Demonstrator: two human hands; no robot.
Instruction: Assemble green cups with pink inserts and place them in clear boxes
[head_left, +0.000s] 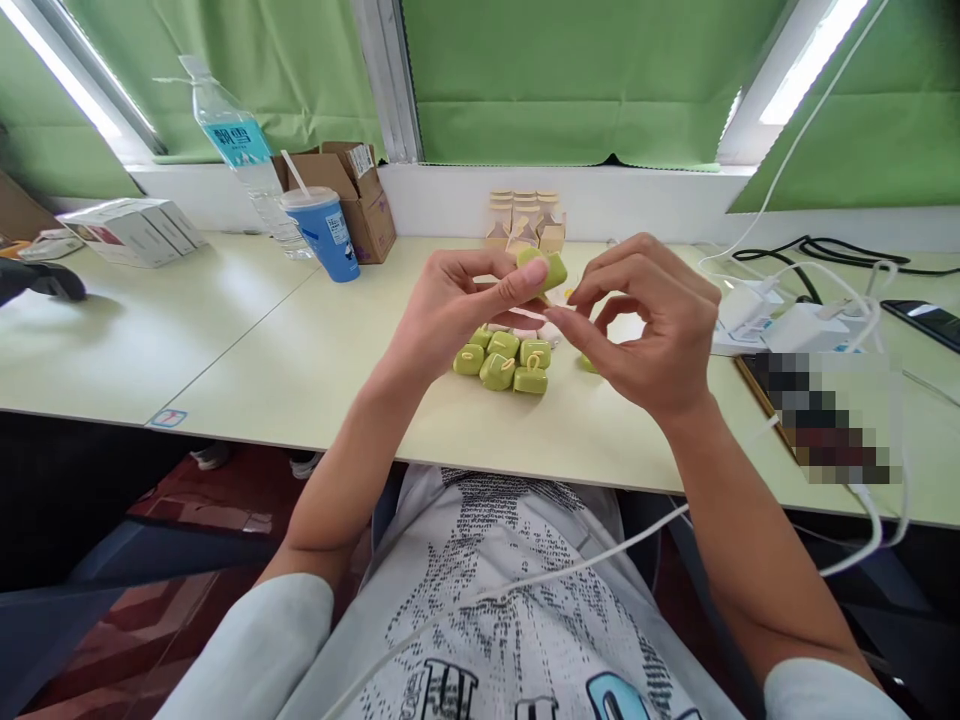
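My left hand (469, 297) is closed around a small glossy green case (555, 272), held above the table between thumb and fingers. Close by on the right, my right hand (649, 320) has its thumb and index finger brought together just below the case; whatever is in that pinch is too small to make out. Beneath the hands lies a group of similar rounded green cases (531, 380), some showing a yellow loop. Pale pink pieces (549, 333) lie behind the group, partly covered by my fingers. Another green piece (587, 364) shows beside my right hand, mostly hidden.
Small beige boxes (553, 235) stand at the back against the wall. To the left are a blue cup (328, 240) with a straw, a water bottle (244, 150), a cardboard box (373, 215) and white boxes (139, 232). Chargers (802, 325), cables and a phone (930, 320) occupy the right.
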